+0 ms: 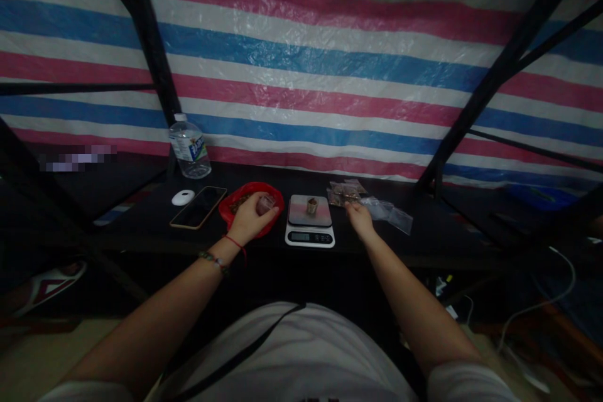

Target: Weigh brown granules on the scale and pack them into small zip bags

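Observation:
My left hand (pixel 248 220) is over a red plastic bag (pixel 279 191), its fingers closed round a small see-through plastic thing (pixel 266 203); whether that is a cup or a bag I cannot tell. Brownish loose bits (pixel 240 203) show inside the red bag. Right of it stands a white kitchen scale (pixel 293 237) with a lit display, and a small metallic-looking cup (pixel 311 205) sits on its plate. Beside several small filled zip bags (pixel 347 190), my right hand (pixel 360 221) has thumb and fingers pressed together; what they pinch, if anything, is too small to make out. Flat clear zip bags (pixel 384 210) lie just right of it.
On the dark tabletop (pixel 264 251), a phone (pixel 200 207) and a white rounded case (pixel 183 197) lie at left, with a clear plastic bottle (pixel 191 147) behind them. Black metal frame bars (pixel 153 44) slant up both sides. A striped plastic sheet (pixel 306 63) hangs behind.

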### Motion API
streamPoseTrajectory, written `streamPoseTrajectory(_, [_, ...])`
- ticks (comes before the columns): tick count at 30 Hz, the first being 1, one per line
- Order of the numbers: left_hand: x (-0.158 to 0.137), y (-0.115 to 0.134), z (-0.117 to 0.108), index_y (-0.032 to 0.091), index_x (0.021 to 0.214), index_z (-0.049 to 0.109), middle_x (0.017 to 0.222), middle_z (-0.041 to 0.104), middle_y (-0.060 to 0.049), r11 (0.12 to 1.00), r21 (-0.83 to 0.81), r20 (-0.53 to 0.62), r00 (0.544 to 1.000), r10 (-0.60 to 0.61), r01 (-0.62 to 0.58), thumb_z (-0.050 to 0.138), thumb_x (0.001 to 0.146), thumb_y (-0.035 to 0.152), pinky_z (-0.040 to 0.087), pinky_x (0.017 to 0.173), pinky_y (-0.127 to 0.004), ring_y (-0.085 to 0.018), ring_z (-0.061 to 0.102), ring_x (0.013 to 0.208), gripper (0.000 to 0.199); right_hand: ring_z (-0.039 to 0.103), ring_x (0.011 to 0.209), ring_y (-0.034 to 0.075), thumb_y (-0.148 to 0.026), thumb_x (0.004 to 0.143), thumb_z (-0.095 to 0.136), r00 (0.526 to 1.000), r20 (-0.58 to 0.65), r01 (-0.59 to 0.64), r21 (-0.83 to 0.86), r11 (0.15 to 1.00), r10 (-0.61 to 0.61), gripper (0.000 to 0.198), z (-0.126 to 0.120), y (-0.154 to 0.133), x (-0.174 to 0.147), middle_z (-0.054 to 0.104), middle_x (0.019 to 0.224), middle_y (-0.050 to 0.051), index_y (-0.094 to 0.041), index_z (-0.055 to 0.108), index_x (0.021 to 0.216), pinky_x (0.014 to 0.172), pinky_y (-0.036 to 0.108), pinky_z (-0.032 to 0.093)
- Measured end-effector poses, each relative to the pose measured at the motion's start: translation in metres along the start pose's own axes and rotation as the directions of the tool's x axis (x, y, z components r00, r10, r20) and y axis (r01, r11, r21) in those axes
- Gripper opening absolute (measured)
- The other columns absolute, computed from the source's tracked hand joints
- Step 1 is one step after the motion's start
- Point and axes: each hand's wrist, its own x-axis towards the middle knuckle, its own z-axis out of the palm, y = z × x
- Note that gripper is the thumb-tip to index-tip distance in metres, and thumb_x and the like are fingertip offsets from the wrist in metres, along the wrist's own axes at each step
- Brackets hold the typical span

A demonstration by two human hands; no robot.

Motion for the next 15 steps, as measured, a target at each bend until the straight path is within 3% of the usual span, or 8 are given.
streamPoseTrajectory(3, [0.002, -0.001, -0.001, 0.018, 0.109, 0.057, 0.103, 0.066, -0.008, 0.999, -0.052, -0.023, 1.000, -0.011, 0.010, 0.059, 0.076, 0.052, 0.049, 0.087, -0.038, -0.023, 0.063, 0.094, 0.048, 0.052, 0.057, 0.019, -0.046, 0.082, 0.042, 1.000, 0.009, 0.006, -0.041, 0.999, -0.006, 0.039, 0.002, 0.001, 0.001, 0.056, 0.055, 0.002, -0.019, 0.060, 0.059, 0.056, 0.029, 0.035])
streamPoseTrajectory(8, [0.002, -0.003, -0.003, 0.018, 0.107, 0.054, 0.102, 0.065, -0.007, 0.997, -0.079, -0.089, 0.996, 0.014, -0.021, 0.062, 0.074, 0.051, 0.048, 0.087, -0.037, -0.023, 0.062, 0.093, 0.047, 0.060, 0.072, 0.020, -0.028, 0.075, 0.044, 0.999, 0.043, 0.024, -0.075, 0.997, -0.021, 0.030, 0.003, 0.003, 0.001, 0.068, 0.077, 0.004, -0.020, 0.071, 0.086, 0.069, 0.030, 0.043])
streamPoseTrajectory(15, [0.001, 0.003, -0.013, 0.018, 0.106, 0.052, 0.097, 0.065, -0.006, 0.996, -0.010, -0.124, 0.989, 0.081, -0.083, 0.064, 0.071, 0.053, 0.048, 0.084, -0.036, -0.024, 0.062, 0.089, 0.051, 0.060, 0.068, 0.019, -0.027, 0.075, 0.044, 0.999, 0.053, 0.011, -0.069, 0.998, -0.007, 0.035, 0.001, 0.001, -0.003, 0.067, 0.072, 0.003, -0.018, 0.070, 0.095, 0.069, 0.030, 0.044])
